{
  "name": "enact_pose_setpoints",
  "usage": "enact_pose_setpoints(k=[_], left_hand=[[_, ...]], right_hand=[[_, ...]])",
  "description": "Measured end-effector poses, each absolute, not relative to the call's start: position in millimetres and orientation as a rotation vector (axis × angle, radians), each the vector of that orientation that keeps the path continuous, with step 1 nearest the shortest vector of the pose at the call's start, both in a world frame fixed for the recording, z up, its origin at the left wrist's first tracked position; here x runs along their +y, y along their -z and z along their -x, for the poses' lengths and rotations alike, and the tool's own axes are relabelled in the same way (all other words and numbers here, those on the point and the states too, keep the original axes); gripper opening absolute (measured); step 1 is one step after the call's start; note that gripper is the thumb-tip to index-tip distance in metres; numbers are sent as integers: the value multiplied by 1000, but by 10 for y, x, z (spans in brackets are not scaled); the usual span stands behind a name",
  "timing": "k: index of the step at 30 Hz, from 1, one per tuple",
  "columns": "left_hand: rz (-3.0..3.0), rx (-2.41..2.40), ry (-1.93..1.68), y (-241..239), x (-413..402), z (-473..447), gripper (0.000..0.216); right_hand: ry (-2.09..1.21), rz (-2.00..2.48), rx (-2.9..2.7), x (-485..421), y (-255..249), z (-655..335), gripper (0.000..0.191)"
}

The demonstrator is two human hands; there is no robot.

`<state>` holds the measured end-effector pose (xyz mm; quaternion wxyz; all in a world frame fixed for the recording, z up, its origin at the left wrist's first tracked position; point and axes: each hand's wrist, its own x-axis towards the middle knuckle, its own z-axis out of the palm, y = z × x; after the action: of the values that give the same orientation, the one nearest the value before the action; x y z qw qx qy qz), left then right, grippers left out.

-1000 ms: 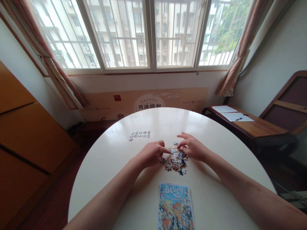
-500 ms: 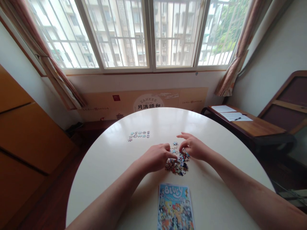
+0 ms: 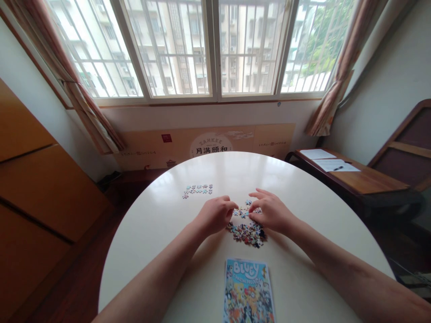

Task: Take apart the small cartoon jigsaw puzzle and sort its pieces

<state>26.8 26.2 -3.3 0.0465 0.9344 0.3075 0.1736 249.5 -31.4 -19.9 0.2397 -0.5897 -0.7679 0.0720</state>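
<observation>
A heap of small jigsaw puzzle pieces (image 3: 247, 234) in mixed colours lies on the white round table (image 3: 144, 251). Just beyond it is a smaller scatter of loose pieces (image 3: 241, 214). My left hand (image 3: 217, 214) is at the left of this scatter, fingers curled and fingertips together by the pieces; what they hold, if anything, is hidden. From the right, my right hand (image 3: 269, 211) reaches in with its fingers apart, thumb and forefinger low at the scatter's edge. One piece (image 3: 248, 202) lies beyond, between the hands.
Several puzzle pieces (image 3: 198, 189) are laid out in rows at the left of the table. A picture sheet lettered "BLUEY" (image 3: 249, 291) lies near me. At the right, papers (image 3: 336, 165) and a pen rest on a wooden side table (image 3: 377, 179).
Both hands have drawn back from the heap towards the far scatter, uncovering more of the heap. More pieces now show between them. The view has shifted slightly.
</observation>
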Motion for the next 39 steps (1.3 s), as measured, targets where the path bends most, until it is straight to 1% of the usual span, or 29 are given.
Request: enact_pose_setpoints(k=[3,6,10,13,19,24,27,29,31,32,35,39], left_hand=[[-2883,834,-476,60,234,-295,32],[-2893,800,-510,70,228,-302,31],[-2877,789,-551,25,211,-294,23],[-2834,771,-571,-26,178,-299,19],[-2781,680,-597,-67,124,-339,16],[-2802,707,-581,-112,108,-342,17],[-2791,912,-585,-189,176,-248,18],[-2714,1235,-577,-251,274,-127,21],[-2578,1601,-498,-305,394,21,24],[-2515,1711,-427,-325,453,96,24],[-2329,1898,-225,-344,593,278,25],[-2188,2010,-32,-331,666,401,21]], right_hand=[[-259,1672,-2069,-321,179,-2483,12],[-374,1675,-2067,-323,143,-2483,12],[-591,1649,-2017,-325,105,-2529,10],[-672,1572,-2010,-333,88,-2567,11],[-572,1402,-2063,-373,72,-2516,16],[-477,1358,-2062,-394,98,-2427,16],[-415,1364,-1997,-369,121,-2434,15],[-356,1372,-1931,-336,140,-2473,16],[-304,1380,-1876,-298,164,-2528,17],[-286,1385,-1859,-280,178,-2556,17],[-260,1396,-1845,-240,220,-2616,17],[-241,1400,-1857,-223,243,-2637,17]])
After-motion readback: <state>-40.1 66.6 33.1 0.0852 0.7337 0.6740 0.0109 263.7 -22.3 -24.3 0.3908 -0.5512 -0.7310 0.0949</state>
